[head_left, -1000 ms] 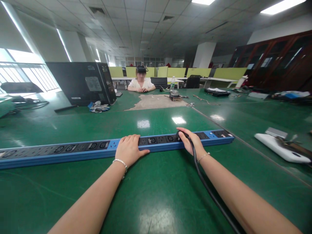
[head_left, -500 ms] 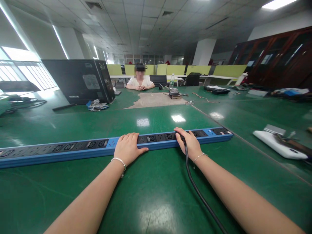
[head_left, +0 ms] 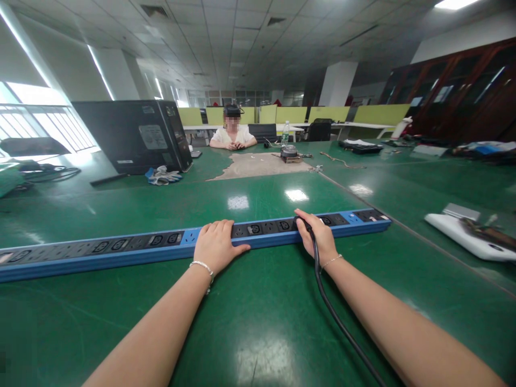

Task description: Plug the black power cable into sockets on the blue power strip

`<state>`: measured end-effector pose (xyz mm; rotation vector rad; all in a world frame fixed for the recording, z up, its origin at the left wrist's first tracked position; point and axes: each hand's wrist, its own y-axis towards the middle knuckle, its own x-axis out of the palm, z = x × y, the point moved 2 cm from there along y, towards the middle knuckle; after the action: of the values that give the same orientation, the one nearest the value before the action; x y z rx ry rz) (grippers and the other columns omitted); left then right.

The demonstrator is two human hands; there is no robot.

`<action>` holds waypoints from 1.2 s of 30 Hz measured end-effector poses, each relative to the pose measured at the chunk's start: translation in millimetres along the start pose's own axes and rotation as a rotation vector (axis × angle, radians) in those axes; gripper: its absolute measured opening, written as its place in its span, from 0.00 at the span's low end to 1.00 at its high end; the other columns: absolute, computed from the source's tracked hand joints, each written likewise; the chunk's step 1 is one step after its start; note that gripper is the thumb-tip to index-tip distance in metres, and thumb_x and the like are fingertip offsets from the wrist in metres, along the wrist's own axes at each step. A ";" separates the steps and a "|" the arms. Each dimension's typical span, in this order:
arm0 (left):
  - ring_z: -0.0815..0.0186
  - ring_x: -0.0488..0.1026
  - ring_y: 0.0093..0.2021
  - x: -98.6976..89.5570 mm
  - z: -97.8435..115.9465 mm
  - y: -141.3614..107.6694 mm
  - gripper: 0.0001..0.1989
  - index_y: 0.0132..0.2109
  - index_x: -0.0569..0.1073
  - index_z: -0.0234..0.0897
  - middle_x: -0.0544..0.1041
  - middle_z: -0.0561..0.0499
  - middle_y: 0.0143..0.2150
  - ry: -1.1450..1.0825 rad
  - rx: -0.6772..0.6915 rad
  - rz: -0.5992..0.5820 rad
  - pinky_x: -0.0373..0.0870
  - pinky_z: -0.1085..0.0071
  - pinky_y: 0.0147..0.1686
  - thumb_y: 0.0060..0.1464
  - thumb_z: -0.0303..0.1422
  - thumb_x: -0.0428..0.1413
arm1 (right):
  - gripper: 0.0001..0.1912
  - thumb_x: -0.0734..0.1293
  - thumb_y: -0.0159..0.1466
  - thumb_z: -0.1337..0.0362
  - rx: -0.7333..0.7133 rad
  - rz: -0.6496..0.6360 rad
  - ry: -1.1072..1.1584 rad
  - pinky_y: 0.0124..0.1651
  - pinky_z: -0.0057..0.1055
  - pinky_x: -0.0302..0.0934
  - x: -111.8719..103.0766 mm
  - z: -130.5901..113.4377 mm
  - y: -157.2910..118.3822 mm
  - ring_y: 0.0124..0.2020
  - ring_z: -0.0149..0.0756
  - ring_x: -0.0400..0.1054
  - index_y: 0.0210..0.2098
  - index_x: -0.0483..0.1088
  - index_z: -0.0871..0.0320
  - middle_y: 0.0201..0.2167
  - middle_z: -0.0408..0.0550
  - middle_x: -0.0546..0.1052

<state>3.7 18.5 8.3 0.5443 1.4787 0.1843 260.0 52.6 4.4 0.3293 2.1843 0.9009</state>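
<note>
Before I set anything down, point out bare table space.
Bare: green table between left forearm and black cable; also beyond the blue power strip, short of the gloves. Crowded: around the right hand holding the cable, and the far-right clutter.

The room is a large office, and its pale ceiling (head_left: 226, 32) is made of square panels with dark vents (head_left: 155, 11). On the right, a bright lamp (head_left: 455, 4) shines in it. On the left, strong daylight enters by a window (head_left: 30, 95), where a railing (head_left: 56, 126) is visible. The near space is filled by a glossy green table (head_left: 226, 328), which reflects the light. Far away stand yellow-green partitions (head_left: 290, 116), white desks (head_left: 366, 127), dark chairs (head_left: 320, 130) and a white pillar (head_left: 341, 83). At the far right there is a dark red-brown cabinet (head_left: 455, 88) with glass doors.
</note>
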 end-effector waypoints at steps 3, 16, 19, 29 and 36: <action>0.53 0.66 0.52 0.8 0.1 0.4 0.34 0.52 0.65 0.35 0.72 0.40 0.50 -0.005 -0.002 0.000 0.58 0.57 0.51 0.45 0.56 0.52 | 0.17 0.57 0.63 0.57 0.086 0.202 0.093 0.54 0.40 0.59 -13.4 -4.1 7.3 0.45 0.38 0.69 0.45 0.71 0.55 0.44 0.49 0.76; 0.54 0.67 0.51 0.9 0.4 -0.9 0.33 0.52 0.64 0.35 0.72 0.42 0.49 -0.037 0.015 0.024 0.58 0.59 0.51 0.44 0.53 0.55 | 0.17 0.58 0.62 0.56 0.101 -0.178 0.447 0.49 0.33 0.62 40.6 -81.0 10.6 0.44 0.36 0.70 0.44 0.71 0.55 0.41 0.46 0.76; 0.55 0.67 0.51 1.4 0.3 -1.0 0.33 0.51 0.64 0.35 0.72 0.42 0.49 -0.043 0.015 0.032 0.58 0.60 0.51 0.43 0.53 0.56 | 0.15 0.58 0.62 0.57 0.111 -0.206 0.435 0.49 0.33 0.62 61.0 -90.8 16.0 0.43 0.36 0.70 0.42 0.72 0.55 0.40 0.45 0.77; 0.55 0.68 0.47 -0.2 2.0 0.4 0.25 0.48 0.66 0.34 0.73 0.42 0.45 -0.082 -0.018 0.041 0.58 0.60 0.49 0.47 0.46 0.54 | 0.14 0.59 0.61 0.59 0.088 -0.295 0.165 0.47 0.32 0.63 87.1 -107.1 22.8 0.40 0.36 0.72 0.41 0.73 0.52 0.38 0.44 0.78; 0.57 0.68 0.47 -3.7 3.4 -0.1 0.15 0.48 0.66 0.32 0.74 0.42 0.45 -0.036 -0.008 0.016 0.59 0.61 0.47 0.56 0.32 0.44 | 0.16 0.56 0.64 0.61 0.070 -0.282 -0.113 0.50 0.37 0.61 85.9 -131.2 12.8 0.37 0.39 0.72 0.45 0.72 0.53 0.37 0.48 0.78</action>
<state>6.7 16.0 11.5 0.5505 1.4387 0.1914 105.6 36.9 30.1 0.0986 2.0950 0.6361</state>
